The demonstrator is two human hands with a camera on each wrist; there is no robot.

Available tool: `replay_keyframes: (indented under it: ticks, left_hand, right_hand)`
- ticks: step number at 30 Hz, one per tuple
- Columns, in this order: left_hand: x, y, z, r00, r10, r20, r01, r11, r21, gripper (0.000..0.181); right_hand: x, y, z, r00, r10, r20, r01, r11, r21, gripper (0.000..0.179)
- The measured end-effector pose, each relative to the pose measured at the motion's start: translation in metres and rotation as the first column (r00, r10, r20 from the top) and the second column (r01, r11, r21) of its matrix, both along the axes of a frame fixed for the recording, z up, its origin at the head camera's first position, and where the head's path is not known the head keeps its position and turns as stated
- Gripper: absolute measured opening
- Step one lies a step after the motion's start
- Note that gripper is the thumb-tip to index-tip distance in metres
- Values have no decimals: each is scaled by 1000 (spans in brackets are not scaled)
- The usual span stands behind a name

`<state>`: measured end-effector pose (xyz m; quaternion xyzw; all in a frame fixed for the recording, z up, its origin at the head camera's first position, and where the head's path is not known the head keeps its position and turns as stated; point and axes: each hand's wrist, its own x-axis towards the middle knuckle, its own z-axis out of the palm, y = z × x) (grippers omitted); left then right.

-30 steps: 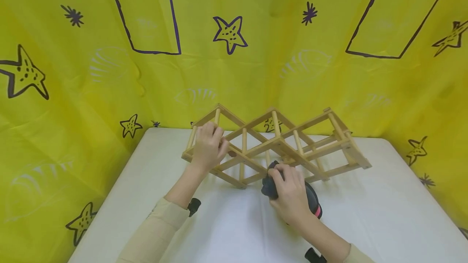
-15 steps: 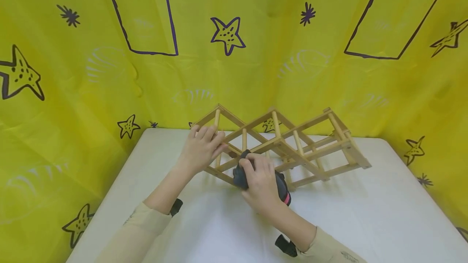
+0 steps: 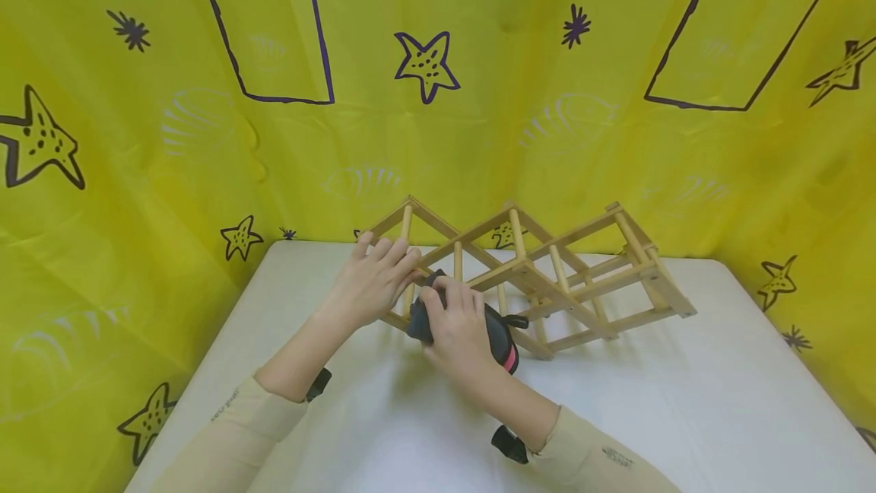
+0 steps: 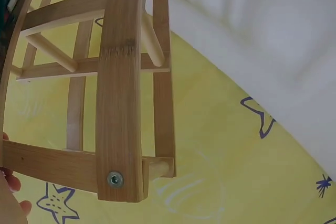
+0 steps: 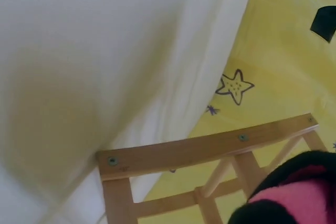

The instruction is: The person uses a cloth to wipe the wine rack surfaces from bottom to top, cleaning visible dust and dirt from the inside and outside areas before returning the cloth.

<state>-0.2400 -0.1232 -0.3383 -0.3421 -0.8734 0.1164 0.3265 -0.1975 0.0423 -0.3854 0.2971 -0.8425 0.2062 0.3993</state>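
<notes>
An expanding wooden lattice rack stands unfolded on the white table. At its left end my left hand holds the frame, fingertips showing beside a slat in the left wrist view. My right hand grips a dark, soft slipper-like item from above, in front of the rack's left half. A loop sticks out at its right end. Its pink lining and dark fuzzy edge show in the right wrist view. The hands nearly meet; whether the item touches the rack is hidden.
The white table reaches back to a yellow curtain printed with stars and fish. Black camera mounts hang under both wrists. The rack's right end stands away from both hands.
My right hand has carried the dark slipper-like item leftward along the rack's front, towards my left hand. My left hand has shifted slightly left and its fingers have loosened a little. The rack stays put.
</notes>
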Motion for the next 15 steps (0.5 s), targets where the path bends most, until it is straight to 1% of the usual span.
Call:
replay_keyframes:
  ticks: [3,5,8,12,15]
  left_hand:
    - [0,-1,0,1000,1,30,-1,1000,-2,43]
    - [-1,-1,1,999,-4,50,4,1000,3,41]
    - [-2,-1,1,997,-16,75,16,1000,10,40]
    - [-2,-2,1,996,-37,84,36,999,14,40]
    - [-4,-3,0,995,-57,80,55,998,18,39]
  right_hand:
    - [-4,-4,-4,1000,-27,0,27,1000,10,54]
    - [-6,-6,-7,999,-37,-11,37,999,-4,55]
    - [-9,-9,-11,998,-46,-53,45,999,-24,53]
    - [-10,-11,-12,992,-55,-113,51,998,-37,55]
    - [-10,-10,-10,988,-56,-145,51,998,-41,58]
